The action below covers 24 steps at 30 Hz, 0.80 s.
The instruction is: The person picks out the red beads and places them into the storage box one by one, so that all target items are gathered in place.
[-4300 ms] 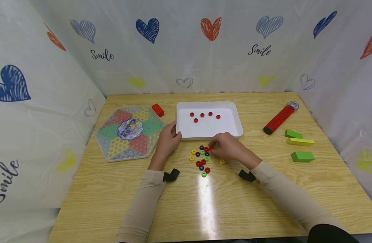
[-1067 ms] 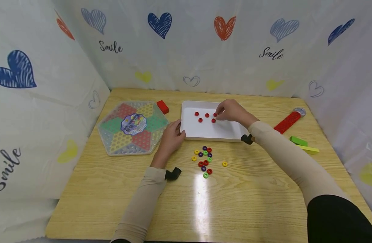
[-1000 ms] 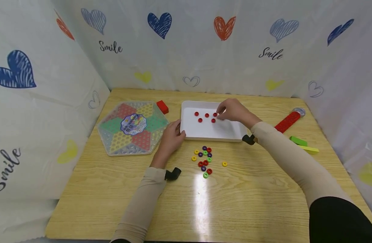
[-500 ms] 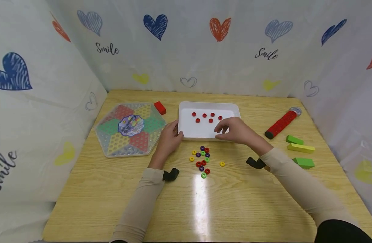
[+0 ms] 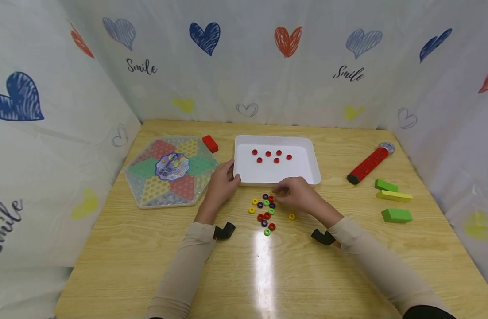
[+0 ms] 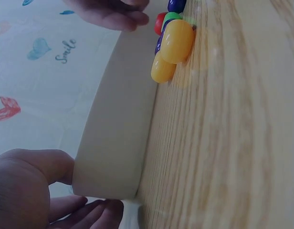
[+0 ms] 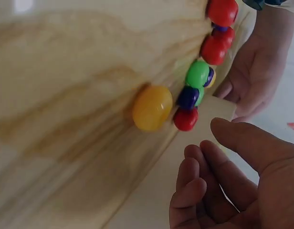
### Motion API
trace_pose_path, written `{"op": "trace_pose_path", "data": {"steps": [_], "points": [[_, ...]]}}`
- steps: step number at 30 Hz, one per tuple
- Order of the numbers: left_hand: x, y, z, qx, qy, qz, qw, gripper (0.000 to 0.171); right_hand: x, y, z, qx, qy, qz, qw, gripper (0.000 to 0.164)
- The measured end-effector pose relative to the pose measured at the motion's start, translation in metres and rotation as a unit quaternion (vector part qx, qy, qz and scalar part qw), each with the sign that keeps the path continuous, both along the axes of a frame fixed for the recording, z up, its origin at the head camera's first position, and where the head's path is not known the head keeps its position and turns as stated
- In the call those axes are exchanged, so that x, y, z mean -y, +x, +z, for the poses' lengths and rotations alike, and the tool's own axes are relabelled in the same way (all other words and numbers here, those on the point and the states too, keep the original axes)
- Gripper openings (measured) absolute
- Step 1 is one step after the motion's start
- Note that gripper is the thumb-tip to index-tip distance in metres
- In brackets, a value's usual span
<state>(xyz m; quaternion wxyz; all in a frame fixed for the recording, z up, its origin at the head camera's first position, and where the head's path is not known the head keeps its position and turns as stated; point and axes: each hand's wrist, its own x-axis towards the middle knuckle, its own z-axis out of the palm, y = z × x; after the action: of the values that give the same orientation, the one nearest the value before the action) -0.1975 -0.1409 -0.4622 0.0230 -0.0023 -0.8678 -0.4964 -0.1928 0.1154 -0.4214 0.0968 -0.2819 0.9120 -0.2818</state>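
A shallow white tray (image 5: pixel 248 175) holds several red ring beads (image 5: pixel 276 160). My left hand (image 5: pixel 221 182) grips its near left corner; in the left wrist view the thumb (image 6: pixel 54 164) lies on one side of the corner and the fingers (image 6: pixel 101 212) on another. Just in front of the tray, my right hand (image 5: pixel 300 195) reaches down to the far right of a loose cluster of ring beads. A red bead (image 7: pixel 186 119) sits close before its fingertips. In the right wrist view thumb and fingers stand apart with nothing between them.
The cluster also has purple (image 5: pixel 264 223), green (image 5: pixel 267 232) and yellow beads (image 5: pixel 251 210); one yellow bead (image 5: pixel 292 216) lies apart. Left of the tray are a hexagonal game board (image 5: pixel 148 186) and a red block (image 5: pixel 210 144). Rightward lie a red tube (image 5: pixel 367 166), green blocks (image 5: pixel 396 215) and a yellow block (image 5: pixel 394 196).
My right hand carried a red bead from the cluster into the tray, let it go there, then came back to the cluster. My left hand stayed at the tray corner.
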Motion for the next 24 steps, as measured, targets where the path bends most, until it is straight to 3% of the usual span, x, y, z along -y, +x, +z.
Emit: {"op": "trace_pose_path", "data": {"steps": [10,24], "points": [[-0.002,0.0,-0.001,0.009,-0.008,-0.001,0.9999,0.059,0.003,0.012,-0.011,0.006,-0.015,-0.033,0.999,0.017],[0.001,0.0,-0.001,-0.001,-0.003,-0.005,1.0,0.059,0.008,0.009,-0.016,0.032,-0.019,-0.036,0.999,0.014]]}}
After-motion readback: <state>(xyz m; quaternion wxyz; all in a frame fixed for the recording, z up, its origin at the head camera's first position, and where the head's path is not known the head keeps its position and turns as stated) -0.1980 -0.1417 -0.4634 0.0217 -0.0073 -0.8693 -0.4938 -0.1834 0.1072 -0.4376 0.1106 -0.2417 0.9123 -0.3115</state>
